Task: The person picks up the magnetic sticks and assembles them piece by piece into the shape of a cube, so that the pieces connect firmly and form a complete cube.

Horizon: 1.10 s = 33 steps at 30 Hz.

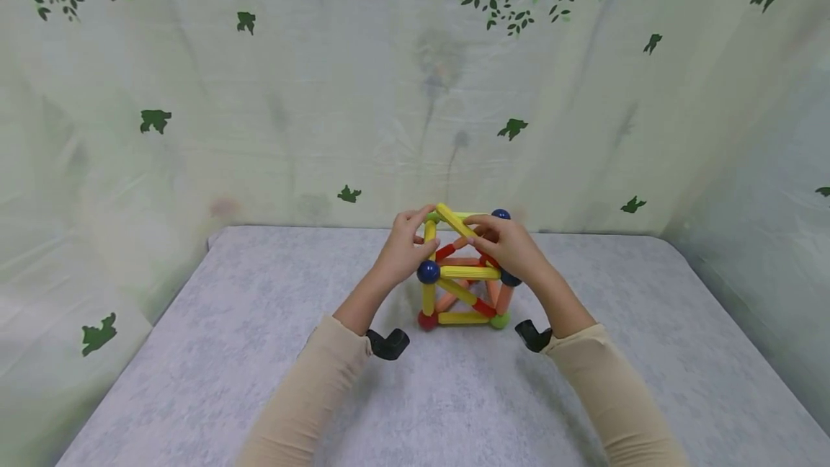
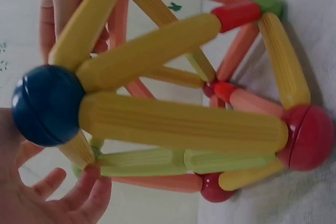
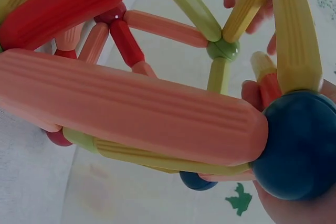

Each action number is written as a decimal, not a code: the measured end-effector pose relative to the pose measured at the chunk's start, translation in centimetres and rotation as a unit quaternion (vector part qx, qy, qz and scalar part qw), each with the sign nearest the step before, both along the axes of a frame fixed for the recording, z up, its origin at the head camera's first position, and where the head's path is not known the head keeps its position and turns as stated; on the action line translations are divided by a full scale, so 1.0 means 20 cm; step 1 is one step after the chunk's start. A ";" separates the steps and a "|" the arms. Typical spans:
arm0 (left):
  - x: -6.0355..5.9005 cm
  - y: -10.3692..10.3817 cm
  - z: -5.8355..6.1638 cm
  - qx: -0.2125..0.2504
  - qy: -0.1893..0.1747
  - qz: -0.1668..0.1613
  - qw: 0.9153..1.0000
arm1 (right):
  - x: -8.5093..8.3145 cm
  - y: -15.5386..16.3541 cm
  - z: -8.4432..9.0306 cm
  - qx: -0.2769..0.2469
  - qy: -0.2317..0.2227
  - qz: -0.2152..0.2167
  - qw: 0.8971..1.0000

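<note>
A toy frame of ribbed building sticks and coloured balls stands on the table, with a front yellow stick (image 1: 470,273) running between two blue balls. My left hand (image 1: 405,247) grips its upper left corner, fingertips at the green ball (image 2: 93,165) there. My right hand (image 1: 509,243) pinches a loose-ended yellow-and-red stick (image 1: 455,220), slanting across the top with its yellow end near my left fingertips. In the right wrist view that stick's red part (image 3: 270,88) shows behind the large blue ball (image 3: 300,144). The right fingers are partly hidden by the frame.
Under the frame is a grey mottled table (image 1: 272,308). Behind it hangs a pale curtain (image 1: 389,92) with leaf prints, close to the table's back edge. Black wrist mounts (image 1: 389,344) stick out below both sleeves.
</note>
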State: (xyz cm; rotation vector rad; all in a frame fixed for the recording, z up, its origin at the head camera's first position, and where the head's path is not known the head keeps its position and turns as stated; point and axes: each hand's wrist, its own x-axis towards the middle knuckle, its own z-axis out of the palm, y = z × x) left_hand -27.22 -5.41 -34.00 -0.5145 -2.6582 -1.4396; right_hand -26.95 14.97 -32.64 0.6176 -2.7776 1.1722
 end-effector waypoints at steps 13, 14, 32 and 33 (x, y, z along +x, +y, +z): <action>-0.05 0.01 -0.01 -0.041 -0.013 -0.025 0.999 | -0.01 -0.02 0.02 0.040 -0.056 0.001 0.998; -0.05 0.01 -0.01 -0.042 -0.013 -0.026 0.999 | -0.01 -0.02 0.02 0.041 -0.056 0.002 0.998; -0.05 0.00 -0.03 -0.022 -0.027 -0.025 0.999 | 0.00 -0.01 0.03 0.068 0.006 -0.002 0.998; -0.05 0.00 -0.03 -0.016 -0.036 -0.019 0.999 | 0.01 0.01 0.03 0.062 0.022 -0.018 0.998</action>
